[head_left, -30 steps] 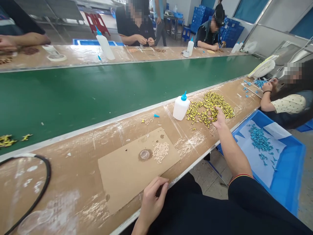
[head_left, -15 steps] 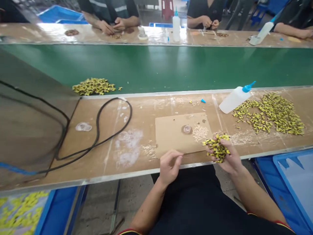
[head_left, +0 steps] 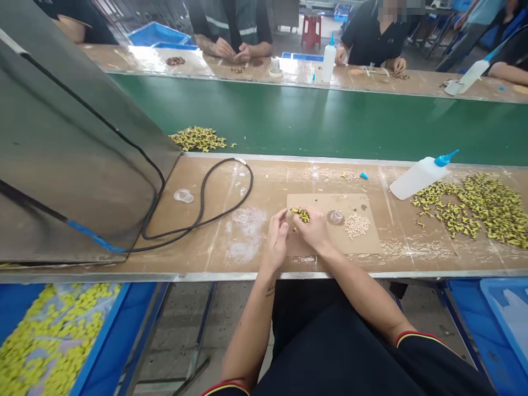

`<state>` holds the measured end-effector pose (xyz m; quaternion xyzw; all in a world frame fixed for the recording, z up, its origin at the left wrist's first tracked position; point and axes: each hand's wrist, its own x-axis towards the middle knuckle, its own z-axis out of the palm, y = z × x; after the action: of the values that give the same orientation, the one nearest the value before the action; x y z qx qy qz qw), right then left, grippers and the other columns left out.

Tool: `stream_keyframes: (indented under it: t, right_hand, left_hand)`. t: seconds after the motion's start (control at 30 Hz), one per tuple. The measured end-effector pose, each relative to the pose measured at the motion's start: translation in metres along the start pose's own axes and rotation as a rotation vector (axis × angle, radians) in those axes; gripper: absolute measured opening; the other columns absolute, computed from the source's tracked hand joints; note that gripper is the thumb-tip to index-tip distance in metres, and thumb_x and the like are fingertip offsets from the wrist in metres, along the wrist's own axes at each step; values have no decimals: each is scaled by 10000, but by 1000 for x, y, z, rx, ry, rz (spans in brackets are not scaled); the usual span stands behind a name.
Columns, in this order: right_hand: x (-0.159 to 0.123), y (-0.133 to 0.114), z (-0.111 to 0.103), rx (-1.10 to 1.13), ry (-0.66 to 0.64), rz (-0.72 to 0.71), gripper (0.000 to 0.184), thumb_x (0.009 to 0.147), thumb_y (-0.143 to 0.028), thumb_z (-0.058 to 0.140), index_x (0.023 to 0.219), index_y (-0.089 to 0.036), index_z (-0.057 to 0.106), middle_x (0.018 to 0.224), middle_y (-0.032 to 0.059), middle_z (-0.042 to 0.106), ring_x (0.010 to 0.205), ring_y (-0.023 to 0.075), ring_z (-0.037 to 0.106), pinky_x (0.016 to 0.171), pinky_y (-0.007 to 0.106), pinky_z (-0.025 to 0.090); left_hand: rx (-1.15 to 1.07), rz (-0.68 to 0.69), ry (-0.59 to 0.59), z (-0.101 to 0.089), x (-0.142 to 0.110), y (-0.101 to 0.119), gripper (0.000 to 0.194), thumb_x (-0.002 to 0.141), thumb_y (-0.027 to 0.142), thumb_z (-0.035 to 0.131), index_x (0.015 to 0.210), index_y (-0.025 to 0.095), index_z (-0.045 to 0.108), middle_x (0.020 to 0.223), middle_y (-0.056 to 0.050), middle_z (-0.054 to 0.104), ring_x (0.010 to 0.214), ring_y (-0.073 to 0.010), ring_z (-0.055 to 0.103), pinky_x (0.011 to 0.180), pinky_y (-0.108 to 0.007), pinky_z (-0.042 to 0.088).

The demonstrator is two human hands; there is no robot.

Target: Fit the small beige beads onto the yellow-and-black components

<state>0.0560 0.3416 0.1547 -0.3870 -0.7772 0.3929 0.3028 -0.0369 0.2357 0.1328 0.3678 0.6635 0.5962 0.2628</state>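
A cluster of small yellow-and-dark pieces [head_left: 300, 214] shows between my two hands, over the left part of a cardboard sheet [head_left: 330, 247]. My right hand [head_left: 315, 230] curls round these pieces from the right, back of the hand up, its fingertips partly hidden. On their left side, my left hand [head_left: 277, 239] is held upright with fingers stretched and thumb apart, gripping nothing. To the right of my right hand, a small clear cup [head_left: 336, 216] stands on the cardboard. Beside it lies a heap of tiny pale pieces [head_left: 357, 225].
A white bottle [head_left: 418, 179] with blue nozzle leans near a large yellow pile [head_left: 495, 209] at right. A black cable [head_left: 202, 203] loops at left beside a metal housing [head_left: 82, 154]. Beyond runs a green belt [head_left: 289, 121] carrying another yellow heap [head_left: 198, 138]; co-workers sit across it.
My right hand has moved left with the handful of yellow pieces onto the cardboard, beside my left hand. My left hand has gone from a pinch to stretched fingers. The view has shifted left.
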Motion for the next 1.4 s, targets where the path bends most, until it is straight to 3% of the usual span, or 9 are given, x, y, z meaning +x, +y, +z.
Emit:
stream_keyframes:
  t: [0.07,0.17,0.3,0.5,0.67,0.87,1.2,1.3,1.4]
  right_hand:
    - [1,0,2,-136,-30,-17,192,921,-291,614,1028,-212,753,1008,68,752,936,225,704,861,333,539]
    - [-1,-2,1,-271,-96,-41,249,947,-310,614,1147,-240,745,1095,75,740,1004,243,706,876,341,547]
    - [-3,-1,-2,-352,-136,-66,271,955,-332,621,1192,-256,729,1146,79,719,1039,259,690,880,360,553]
    - [-2,4,-8,-351,-95,-69,283,954,-341,610,1208,-281,719,1284,90,643,1102,264,681,850,375,585]
    - [-2,5,-8,-327,-65,-81,330,933,-327,611,1243,-256,697,1339,107,617,1140,283,680,874,414,602]
    - [-2,7,-6,-297,-43,-131,333,906,-303,647,1230,-245,699,1286,113,649,1154,307,659,1012,510,532]
    - [0,6,-2,-160,20,-144,451,847,-317,734,1277,-219,641,1295,135,607,1215,330,567,1064,530,506]
    - [-14,2,-23,-93,135,-247,389,901,-315,654,1272,-205,626,1259,141,616,1214,305,578,1082,513,500]
    - [-31,17,-76,-147,231,-383,356,935,-332,600,1277,-234,613,1253,130,624,1201,279,604,1044,479,525]
  left_hand:
    - [11,-18,-16,3,7,-1,595,1013,611,390,1433,205,503,1497,-145,526,1449,-280,462,1254,-499,327]
    - [19,-39,-69,5,13,-4,604,1015,613,381,1463,217,466,1542,-145,478,1481,-285,429,1269,-503,305]
    - [56,-25,-124,7,19,-9,602,1013,612,380,1455,212,465,1527,-151,488,1476,-281,438,1268,-495,312]
    - [72,7,-125,11,19,-13,633,1011,649,356,1440,202,487,1516,-157,503,1472,-279,443,1272,-496,310]
    - [-37,30,-77,16,19,-19,609,1034,644,308,1432,236,524,1515,-121,524,1466,-259,454,1274,-473,311]
    - [-177,29,3,26,23,-33,586,1042,636,304,1409,258,561,1512,-89,543,1460,-251,470,1271,-456,319]
    - [-200,8,138,41,31,-26,600,1023,674,318,1321,246,617,1440,-92,603,1435,-251,502,1254,-444,343]
    - [-193,-19,172,43,34,-22,657,989,723,333,1302,225,627,1400,-105,639,1395,-271,543,1243,-474,362]
    - [-165,15,263,34,23,-17,679,936,752,399,1277,225,657,1392,-102,663,1371,-302,566,1241,-510,371]
